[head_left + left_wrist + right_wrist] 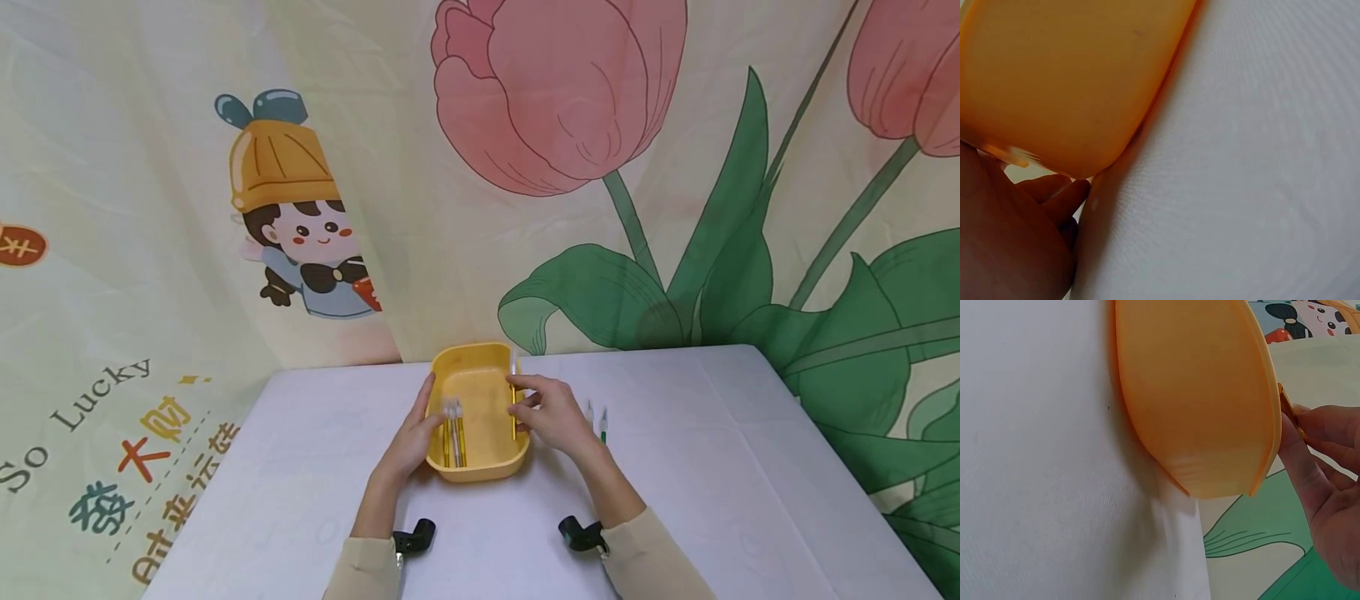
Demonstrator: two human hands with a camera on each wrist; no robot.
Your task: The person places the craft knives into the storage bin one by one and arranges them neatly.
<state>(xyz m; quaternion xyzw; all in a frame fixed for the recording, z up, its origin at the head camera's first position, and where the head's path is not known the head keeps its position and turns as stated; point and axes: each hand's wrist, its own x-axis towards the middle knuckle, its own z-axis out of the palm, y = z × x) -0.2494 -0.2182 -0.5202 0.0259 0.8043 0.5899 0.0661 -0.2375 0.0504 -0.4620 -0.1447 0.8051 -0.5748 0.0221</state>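
A yellow plastic tray (478,475) with rounded corners is near the back of the table. My left hand (408,442) grips its left side, the thumb over the rim; in the left wrist view the fingers curl beside the tray's wall. Several slim pens (461,442) with yellow barrels and clear tops lie side by side in the tray's front left part. Between thumb and fingers, my right hand (557,418) pinches another yellow pen (513,427) with a clear top, along the tray's right wall. In the right wrist view that pen (1284,397) shows beyond the rim.
More slim pens (603,425), one with a green barrel, lie on the white table (720,483) right of my right hand, partly hidden by it. A printed cloth (420,250) with tulips and a cartoon figure hangs behind the table's back edge.
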